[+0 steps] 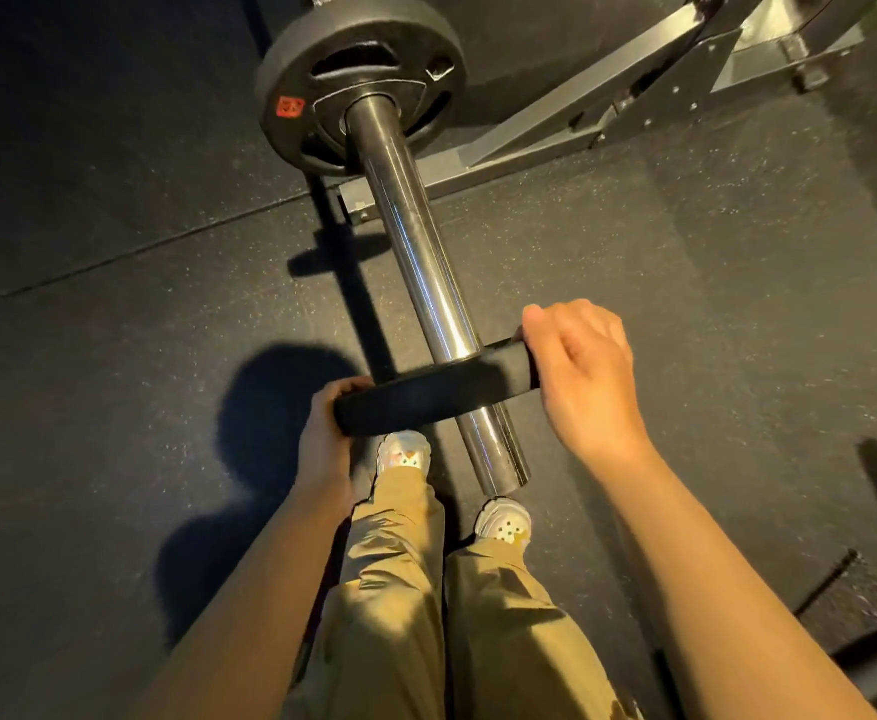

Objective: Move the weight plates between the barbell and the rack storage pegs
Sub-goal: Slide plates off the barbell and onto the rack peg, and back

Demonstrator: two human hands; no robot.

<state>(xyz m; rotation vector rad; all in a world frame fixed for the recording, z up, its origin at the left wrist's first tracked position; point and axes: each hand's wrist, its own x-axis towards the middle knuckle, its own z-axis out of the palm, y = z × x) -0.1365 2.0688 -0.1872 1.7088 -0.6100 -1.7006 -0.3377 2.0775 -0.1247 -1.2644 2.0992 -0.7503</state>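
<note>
We're gripping the small plate with the left hand and right hand curled round opposite rims, threaded near the sleeve tip, its axis running straight away toward the loaded plate.

Both bare forearms reach forward and down. The left grip curls its fingers around the left edge of the black round rubber weight plate. The right grip, knuckles up, clasps the plate's right edge.
</note>
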